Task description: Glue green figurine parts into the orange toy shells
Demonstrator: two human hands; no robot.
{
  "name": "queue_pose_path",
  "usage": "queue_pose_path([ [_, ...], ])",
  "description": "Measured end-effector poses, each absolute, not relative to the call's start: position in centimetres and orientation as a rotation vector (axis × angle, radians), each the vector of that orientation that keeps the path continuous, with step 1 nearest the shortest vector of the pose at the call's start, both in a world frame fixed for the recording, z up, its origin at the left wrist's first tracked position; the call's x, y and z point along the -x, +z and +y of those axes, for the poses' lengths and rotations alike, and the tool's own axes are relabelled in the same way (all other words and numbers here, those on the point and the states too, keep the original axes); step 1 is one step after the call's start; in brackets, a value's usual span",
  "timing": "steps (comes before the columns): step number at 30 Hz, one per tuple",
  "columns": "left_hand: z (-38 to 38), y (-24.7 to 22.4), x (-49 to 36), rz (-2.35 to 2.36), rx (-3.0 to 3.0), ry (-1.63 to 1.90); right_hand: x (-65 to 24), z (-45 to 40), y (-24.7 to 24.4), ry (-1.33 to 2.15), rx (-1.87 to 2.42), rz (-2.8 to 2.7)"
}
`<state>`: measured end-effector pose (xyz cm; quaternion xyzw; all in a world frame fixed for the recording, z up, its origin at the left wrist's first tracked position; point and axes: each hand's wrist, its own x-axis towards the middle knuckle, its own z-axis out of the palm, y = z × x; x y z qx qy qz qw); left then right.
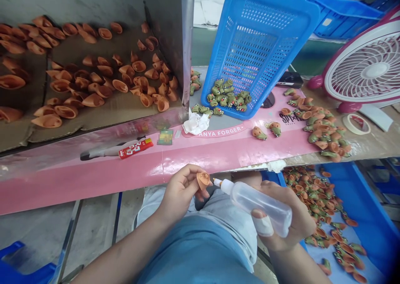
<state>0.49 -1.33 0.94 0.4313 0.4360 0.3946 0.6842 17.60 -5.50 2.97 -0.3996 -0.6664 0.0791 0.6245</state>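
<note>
Orange cup [203, 181] in pinched left hand [183, 187], tilted bottle [254, 201] in curled right hand [297, 212].

You are in a small-parts workshop.
Along your table [206, 152] stand a cardboard-lined box [167, 21] of orange shells [96, 100] and a blue basket [268, 38] of green pieces [228, 98]; a crate [368, 209] beside you holds many orange-and-green ones [315, 192], and your right hand [298, 217] holds a squeeze bottle [256, 200].

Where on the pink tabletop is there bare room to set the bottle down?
The bottle could probably go on the pink tabletop, between the crumpled tissue and the front edge. Another bare strip lies nearer than the red-and-yellow item. Crowded: far right, under the heaped pieces, and around the blue basket's near end.
</note>
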Motion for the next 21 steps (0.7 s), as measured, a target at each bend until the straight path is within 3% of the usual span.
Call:
queue_pose_path([
  [21, -1.36, 1.06, -0.56, 0.948, -0.98, 0.894, -17.26, -5.64, 3.31, 0.162, 0.907, -1.538],
])
